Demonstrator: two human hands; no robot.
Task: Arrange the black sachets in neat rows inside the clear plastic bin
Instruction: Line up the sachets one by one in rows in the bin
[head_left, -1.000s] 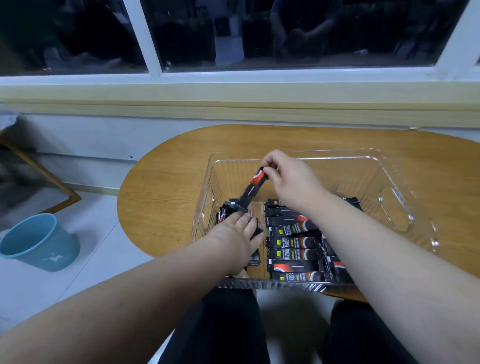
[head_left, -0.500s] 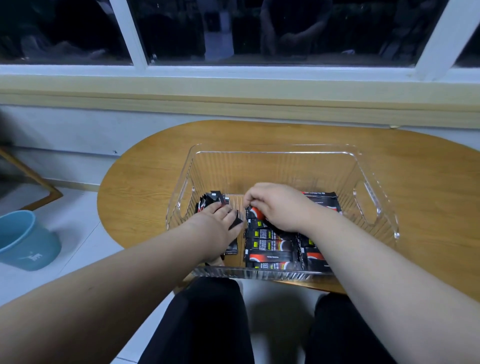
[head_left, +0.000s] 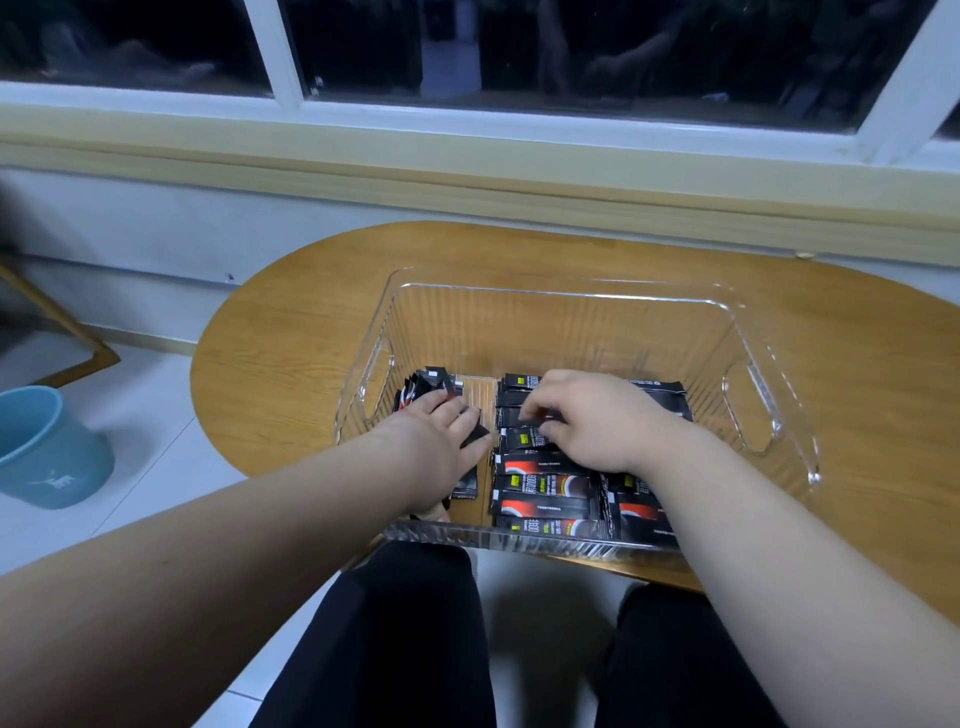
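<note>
In the bin (head_left: 571, 292), left hand (head_left: 441, 441) flat on sachets (head_left: 431, 382), right hand (head_left: 597, 421) pinching sachet (head_left: 514, 417) (bucket (head_left: 47, 447) beside table (head_left: 291, 332))

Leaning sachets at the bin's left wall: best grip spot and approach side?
Grip the raised upper ends of the leaning sachets, coming from above. They tilt against the left wall of the clear bin, so those ends stand free; their lower parts lie under the left hand. The wall likely blocks a side approach; the right hand pinches a middle-row sachet.
</note>
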